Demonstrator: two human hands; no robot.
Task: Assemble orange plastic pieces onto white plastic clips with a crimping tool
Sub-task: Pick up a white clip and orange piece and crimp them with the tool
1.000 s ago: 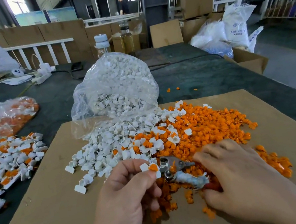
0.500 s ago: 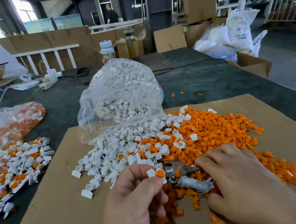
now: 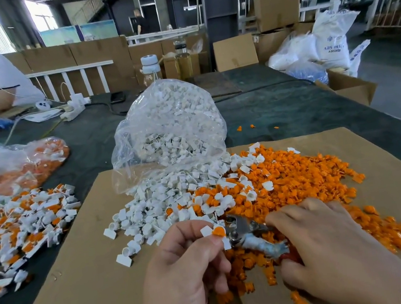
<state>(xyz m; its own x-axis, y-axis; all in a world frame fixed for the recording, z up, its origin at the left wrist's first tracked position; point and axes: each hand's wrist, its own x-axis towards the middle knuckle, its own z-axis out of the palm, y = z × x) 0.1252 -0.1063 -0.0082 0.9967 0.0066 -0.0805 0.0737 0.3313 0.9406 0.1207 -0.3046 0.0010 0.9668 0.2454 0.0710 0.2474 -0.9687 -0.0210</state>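
your left hand [image 3: 186,271] pinches a white clip [image 3: 207,230] with an orange piece [image 3: 218,232] on it, just beside the nose of the tool [image 3: 242,231]. your right hand [image 3: 325,245] curls round the tool's handles, over the orange pile [image 3: 302,175] on the cardboard [image 3: 84,286].

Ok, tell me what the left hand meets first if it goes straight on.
Probably the tool; the left hand pinches a clip just short of its head, though depth is unclear.
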